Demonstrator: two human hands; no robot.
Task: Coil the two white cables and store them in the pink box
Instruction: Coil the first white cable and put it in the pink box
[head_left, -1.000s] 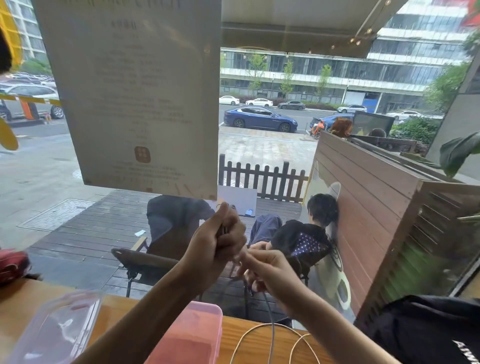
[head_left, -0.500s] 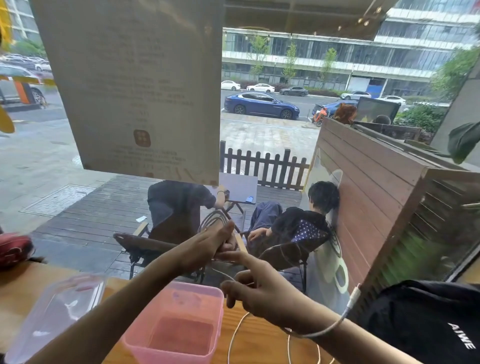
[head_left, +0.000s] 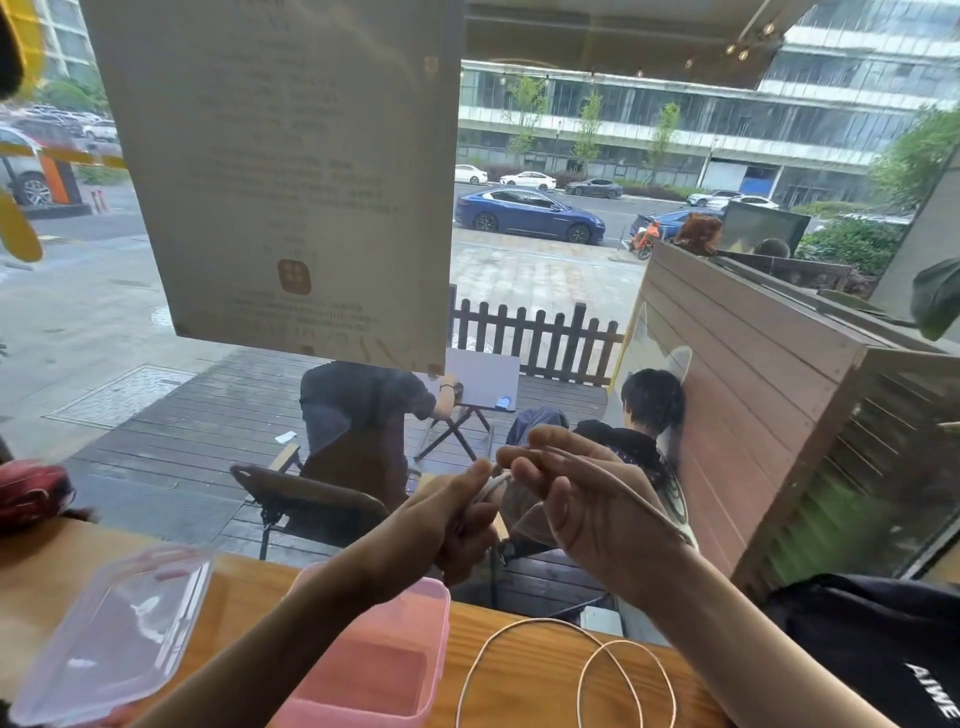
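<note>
We see the left hand (head_left: 457, 525) closed in a grip on a small bundle of white cable (head_left: 491, 486), thumb pressed over the turns. The right hand (head_left: 587, 499) is held just beside that grip, its fingers (head_left: 530, 457) spread apart and closed on nothing firm; a blurred strand of the same cable runs over its back and wrist. Whether the strand is pinched anywhere under the right palm we cannot tell.

Below the grip, the loose remainder of white cable lies in two open loops (head_left: 571, 670) on the wooden counter (head_left: 249, 587). We cannot tell whether these loops belong to one cable or to both. Below and to the left of the grip stands the pink box (head_left: 374, 670), open and apparently empty; further left lies its clear lid (head_left: 114, 639).

Risks, in our judgement:
- The strand draped over the right wrist may snag there, so the next turn pulls tight and drags turns out of the left grip.
- The bundle is held by thumb pressure alone; any easing of it would let the springy turns fan open.
- The tail loops on the counter cross one another, and drawing them up quickly may knot them or sweep them off the near edge.
- A coil wound too wide would not seat in the box.
</note>
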